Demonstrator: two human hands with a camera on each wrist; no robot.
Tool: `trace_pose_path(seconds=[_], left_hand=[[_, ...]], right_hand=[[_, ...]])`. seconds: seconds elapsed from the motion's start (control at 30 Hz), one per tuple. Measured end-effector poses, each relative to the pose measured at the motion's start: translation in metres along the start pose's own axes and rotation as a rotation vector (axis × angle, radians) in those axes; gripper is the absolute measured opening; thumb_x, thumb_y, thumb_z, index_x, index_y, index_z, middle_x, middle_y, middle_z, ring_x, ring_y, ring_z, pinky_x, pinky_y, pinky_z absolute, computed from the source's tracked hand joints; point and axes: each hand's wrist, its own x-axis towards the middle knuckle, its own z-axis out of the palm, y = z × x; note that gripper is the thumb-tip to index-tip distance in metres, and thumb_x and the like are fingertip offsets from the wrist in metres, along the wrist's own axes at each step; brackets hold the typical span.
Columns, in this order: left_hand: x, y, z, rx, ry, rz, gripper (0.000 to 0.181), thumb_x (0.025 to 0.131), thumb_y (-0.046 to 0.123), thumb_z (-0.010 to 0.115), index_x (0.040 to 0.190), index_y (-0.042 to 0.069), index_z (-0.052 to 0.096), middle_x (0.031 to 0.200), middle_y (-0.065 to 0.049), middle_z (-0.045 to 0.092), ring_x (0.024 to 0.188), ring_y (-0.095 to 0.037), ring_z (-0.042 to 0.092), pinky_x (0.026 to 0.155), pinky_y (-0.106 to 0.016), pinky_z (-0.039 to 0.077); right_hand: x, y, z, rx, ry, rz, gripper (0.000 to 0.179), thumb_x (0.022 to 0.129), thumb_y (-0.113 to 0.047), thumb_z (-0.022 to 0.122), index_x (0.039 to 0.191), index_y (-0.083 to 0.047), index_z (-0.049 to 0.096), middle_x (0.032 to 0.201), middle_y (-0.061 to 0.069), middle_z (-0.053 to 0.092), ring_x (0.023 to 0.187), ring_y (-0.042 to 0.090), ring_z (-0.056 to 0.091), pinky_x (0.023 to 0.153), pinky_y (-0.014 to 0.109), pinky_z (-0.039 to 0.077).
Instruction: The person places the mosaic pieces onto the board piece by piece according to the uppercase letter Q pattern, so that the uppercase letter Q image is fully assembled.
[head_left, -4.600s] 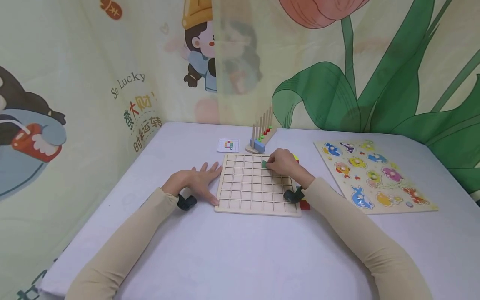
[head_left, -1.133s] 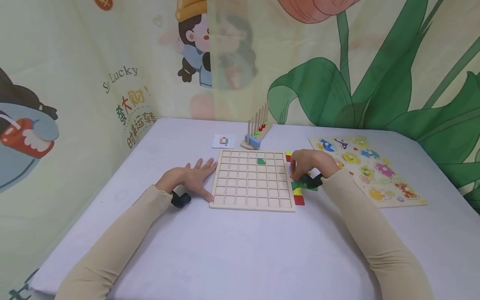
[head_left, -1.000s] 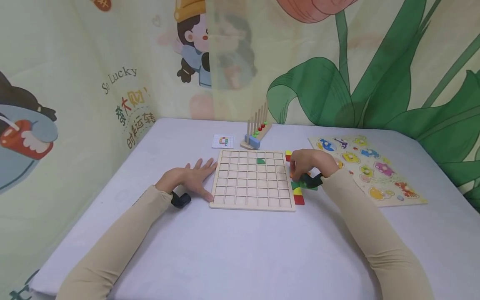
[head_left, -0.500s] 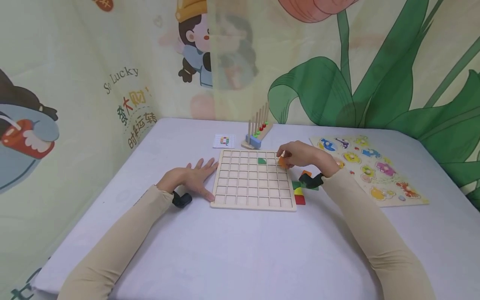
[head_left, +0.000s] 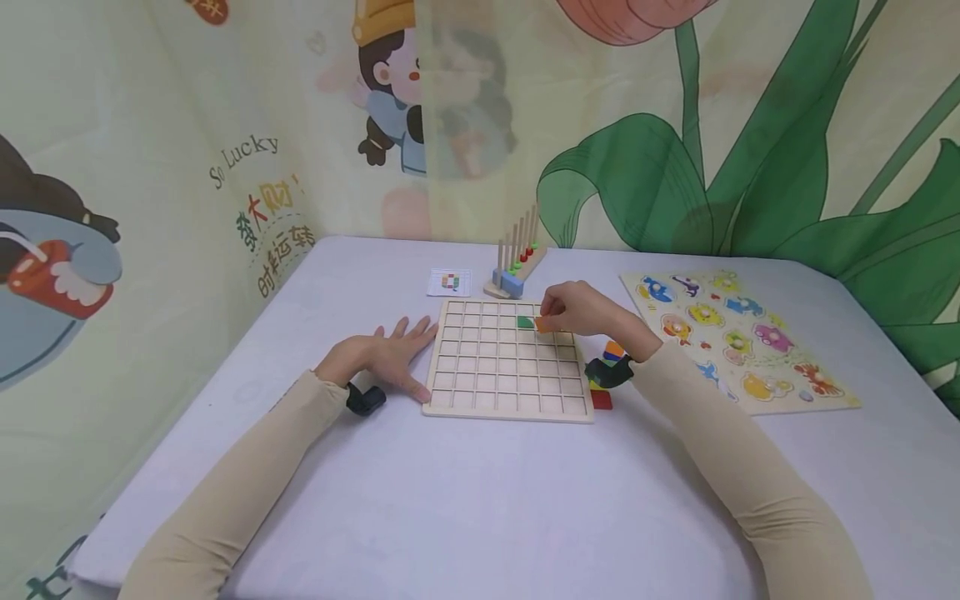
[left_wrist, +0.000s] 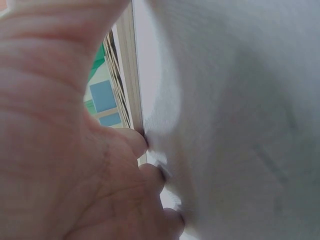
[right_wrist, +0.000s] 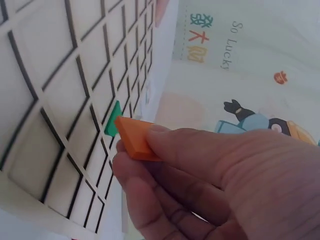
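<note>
A wooden grid board (head_left: 480, 414) lies flat on the table. In its second row from the back sits a green tile (head_left: 524, 322) with one rounded corner. My right hand (head_left: 581, 310) pinches an orange tile (right_wrist: 134, 137) between thumb and fingers, over the cell just right of the green one. In the right wrist view the orange tile is tilted and its corner overlaps the green tile. My left hand (head_left: 386, 358) rests with fingers spread on the table, its thumb and fingertips at the board's left edge.
Several coloured tiles, among them a red tile (head_left: 602, 400), lie along the board's right side, partly hidden by the right wrist camera. Behind the board are a pattern card (head_left: 449, 282) and a peg stand (head_left: 508, 285). An animal puzzle board (head_left: 697, 358) lies to the right.
The green tile was set into the grid. My right hand then picked an orange tile from the right-hand pile and carried it left over the board. My left hand keeps its place.
</note>
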Motion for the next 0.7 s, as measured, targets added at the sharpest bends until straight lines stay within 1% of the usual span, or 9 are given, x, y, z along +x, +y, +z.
trace_pose_path(seconds=[0.1,0.2,0.33,0.43,0.7], left_hand=[[0.0,0.0,0.0,0.01,0.001,0.0,0.123,0.078,0.061,0.072,0.157,0.01,-0.007,0.163,-0.014,-0.017,0.147,-0.042,-0.017,0.114,-0.066,-0.005],[0.0,0.0,0.0,0.015,-0.005,0.002,0.124,0.078,0.061,0.072,0.157,0.01,-0.008,0.163,-0.013,-0.018,0.147,-0.041,-0.018,0.114,-0.066,-0.006],[-0.001,0.001,-0.001,0.003,-0.016,0.001,0.124,0.078,0.061,0.072,0.156,0.011,-0.01,0.162,-0.012,-0.02,0.147,-0.04,-0.02,0.115,-0.065,-0.007],[-0.001,0.0,-0.001,-0.003,-0.017,0.002,0.124,0.078,0.061,0.072,0.156,0.012,-0.01,0.162,-0.011,-0.02,0.147,-0.039,-0.02,0.115,-0.064,-0.007],[0.0,-0.002,-0.001,-0.008,-0.014,0.003,0.124,0.078,0.06,0.073,0.156,0.011,-0.01,0.162,-0.012,-0.019,0.147,-0.04,-0.02,0.115,-0.064,-0.007]], right_hand=[[0.001,-0.003,0.005,0.013,0.005,0.011,0.016,0.09,-0.01,0.069,0.102,0.0,0.066,0.095,0.013,0.069,0.084,0.023,0.06,0.078,0.032,0.053],[0.002,-0.006,0.009,0.026,0.009,0.013,0.016,0.09,-0.007,0.068,0.104,0.001,0.066,0.097,0.014,0.069,0.087,0.024,0.06,0.081,0.034,0.054],[0.003,-0.006,0.014,0.025,0.0,-0.025,0.016,0.09,-0.004,0.067,0.105,0.002,0.066,0.099,0.014,0.069,0.09,0.025,0.061,0.085,0.037,0.053],[0.005,-0.006,0.018,0.004,-0.005,-0.065,0.016,0.09,-0.003,0.067,0.104,0.003,0.065,0.098,0.014,0.069,0.089,0.024,0.061,0.085,0.037,0.053],[0.009,-0.005,0.024,-0.026,-0.01,-0.114,0.015,0.09,-0.003,0.067,0.104,0.001,0.066,0.097,0.013,0.07,0.087,0.023,0.062,0.083,0.037,0.053]])
